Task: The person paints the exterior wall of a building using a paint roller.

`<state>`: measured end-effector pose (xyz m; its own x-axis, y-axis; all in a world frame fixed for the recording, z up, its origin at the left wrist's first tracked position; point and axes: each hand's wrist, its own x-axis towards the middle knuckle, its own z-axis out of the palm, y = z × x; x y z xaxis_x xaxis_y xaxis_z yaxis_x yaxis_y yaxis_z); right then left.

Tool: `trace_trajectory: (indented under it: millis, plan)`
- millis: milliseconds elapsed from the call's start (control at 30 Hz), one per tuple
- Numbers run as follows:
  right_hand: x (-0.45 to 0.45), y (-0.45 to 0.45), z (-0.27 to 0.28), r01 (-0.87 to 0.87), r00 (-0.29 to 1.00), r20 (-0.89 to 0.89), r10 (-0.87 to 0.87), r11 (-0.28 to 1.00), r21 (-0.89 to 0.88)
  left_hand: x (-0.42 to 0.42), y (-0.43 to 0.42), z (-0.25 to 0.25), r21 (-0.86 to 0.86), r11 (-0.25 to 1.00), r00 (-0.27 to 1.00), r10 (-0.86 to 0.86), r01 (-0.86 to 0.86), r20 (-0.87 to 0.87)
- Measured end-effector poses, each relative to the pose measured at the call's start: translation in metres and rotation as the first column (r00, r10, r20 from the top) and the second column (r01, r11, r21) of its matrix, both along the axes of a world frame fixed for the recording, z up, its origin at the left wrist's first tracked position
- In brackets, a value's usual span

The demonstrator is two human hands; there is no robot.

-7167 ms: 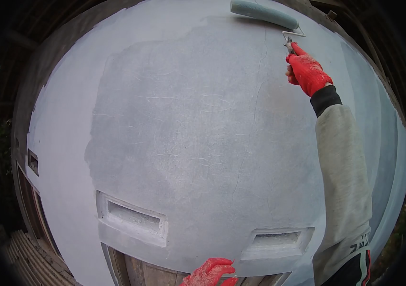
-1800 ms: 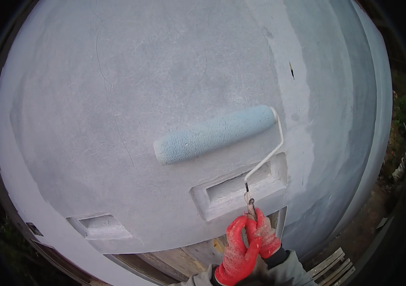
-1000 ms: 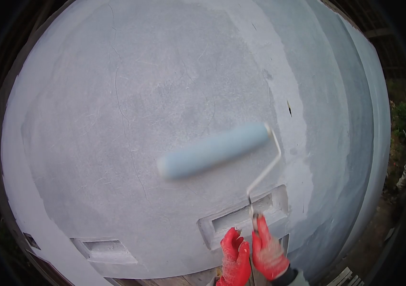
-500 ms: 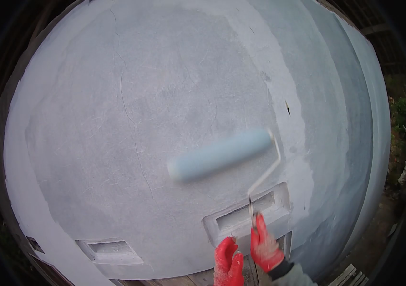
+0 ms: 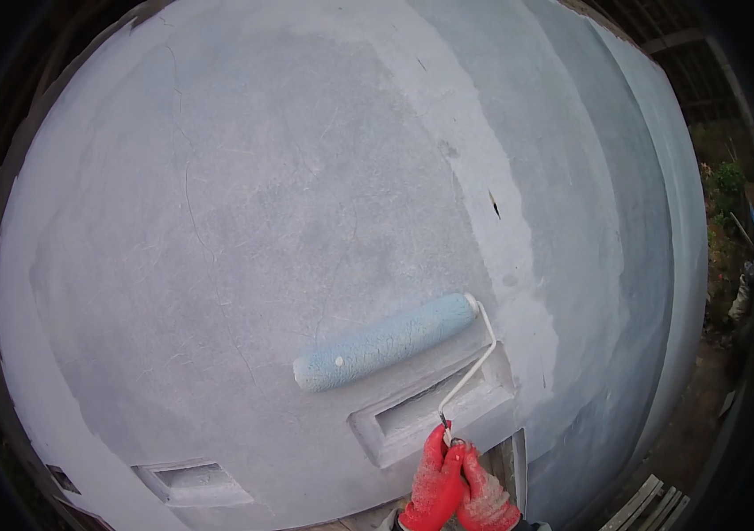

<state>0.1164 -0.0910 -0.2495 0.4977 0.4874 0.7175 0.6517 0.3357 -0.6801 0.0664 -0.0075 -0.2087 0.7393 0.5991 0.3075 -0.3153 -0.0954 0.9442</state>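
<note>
A paint roller with a long pale-blue fuzzy sleeve (image 5: 386, 342) and a bent white wire frame sits against the grey-white wall, tilted with its right end higher. Just below the wire, my left hand (image 5: 433, 485) in a red, dust-smeared glove closes round the roller's handle. Pressed close beside it, my right hand (image 5: 488, 497), gloved the same way, also grips the handle. Most of the handle is hidden by the fingers. Directly above the gloves is a recessed rectangular opening (image 5: 492, 376) in the wall.
The curved wall (image 5: 262, 221) has hairline cracks, lighter bands and a small dark slit (image 5: 494, 205). A second recess (image 5: 196, 480) lies at lower left. Wooden slats (image 5: 647, 504) stand at lower right, with plants (image 5: 728, 180) beyond the wall's right edge.
The roller has come down the wall, towards the recess. My left hand, earlier apart from the handle, has joined my right hand on it. The view has shifted slightly.
</note>
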Motion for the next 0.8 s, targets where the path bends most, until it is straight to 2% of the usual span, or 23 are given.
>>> trace_trajectory:
  millis: [33, 67, 133, 167, 200, 233, 267, 300, 367, 400, 467, 533, 567, 633, 667, 700, 733, 800]
  plan:
    - [0.001, -0.004, -0.001, 0.08, 0.984, 0.153, -0.089, 0.995, 0.067, -0.001, -0.002, -0.001, -0.013, 1.0, 1.0, 0.006, -0.006, -0.011]
    - [0.002, -0.002, -0.009, 0.08, 0.985, 0.15, -0.089, 0.995, 0.066, -0.002, -0.004, -0.001, -0.013, 1.0, 1.0, 0.005, -0.005, -0.014]
    - [0.001, 0.003, -0.024, 0.131, 0.966, 0.206, -0.158, 0.981, 0.142, -0.002, -0.008, -0.003, -0.09, 0.992, 0.992, -0.082, 0.091, 0.098]
    - [0.003, 0.004, -0.03, 0.13, 0.966, 0.204, -0.157, 0.982, 0.14, -0.001, -0.006, -0.005, -0.092, 0.992, 0.992, -0.081, 0.09, 0.095]
    - [0.005, 0.002, -0.022, 0.119, 0.979, 0.167, -0.117, 0.993, -0.006, 0.002, 0.001, -0.008, -0.059, 0.998, 0.992, -0.003, 0.01, 0.123]
    - [0.007, 0.0, -0.006, 0.1, 0.989, 0.124, -0.082, 0.984, -0.151, 0.002, 0.002, -0.003, -0.028, 0.997, 0.985, 0.073, -0.07, 0.153]
    - [0.009, 0.001, 0.016, 0.163, 0.977, 0.151, -0.148, 0.982, -0.093, -0.002, -0.001, 0.001, -0.032, 0.997, 0.986, 0.074, -0.07, 0.148]
    - [0.01, 0.002, 0.05, 0.224, 0.962, 0.171, -0.214, 0.974, -0.039, -0.01, -0.012, 0.019, 0.083, 0.984, 0.964, 0.138, -0.16, 0.227]
    - [0.027, 0.015, 0.116, 0.212, 0.957, 0.185, -0.225, 0.973, 0.087, -0.02, -0.012, 0.025, 0.252, 0.912, 0.91, 0.228, -0.325, 0.346]
    - [0.034, 0.02, 0.151, 0.212, 0.953, 0.194, -0.234, 0.969, 0.128, -0.025, -0.013, 0.027, 0.253, 0.912, 0.912, 0.23, -0.324, 0.34]
    - [0.043, 0.023, 0.206, 0.217, 0.947, 0.212, -0.241, 0.967, 0.133, -0.034, -0.02, 0.035, 0.396, 0.835, 0.899, 0.236, -0.382, 0.37]
    - [0.047, 0.028, 0.231, 0.216, 0.953, 0.186, -0.239, 0.967, 0.137, -0.042, -0.025, 0.038, 0.427, 0.816, 0.894, 0.224, -0.389, 0.387]
    - [0.05, 0.036, 0.221, 0.219, 0.939, 0.221, -0.263, 0.954, 0.206, -0.046, -0.029, 0.038, 0.439, 0.793, 0.884, 0.253, -0.422, 0.393]
    - [0.045, 0.037, 0.178, 0.212, 0.954, 0.186, -0.237, 0.966, 0.146, -0.05, -0.028, 0.037, 0.455, 0.766, 0.871, 0.275, -0.454, 0.406]
    - [0.038, 0.029, 0.147, 0.213, 0.966, 0.147, -0.214, 0.977, 0.018, -0.052, -0.024, 0.032, 0.466, 0.735, 0.845, 0.276, -0.492, 0.457]
    - [0.036, 0.037, 0.096, 0.244, 0.955, 0.157, -0.25, 0.968, 0.057, -0.054, -0.02, 0.027, 0.475, 0.701, 0.816, 0.274, -0.532, 0.509]
    - [0.026, 0.033, 0.058, 0.28, 0.953, 0.134, -0.271, 0.959, -0.046, -0.056, -0.015, 0.02, 0.478, 0.696, 0.813, 0.272, -0.536, 0.516]
    - [0.015, 0.034, -0.027, 0.244, 0.954, 0.172, -0.244, 0.969, 0.018, -0.061, -0.01, 0.009, 0.476, 0.735, 0.829, 0.207, -0.483, 0.52]
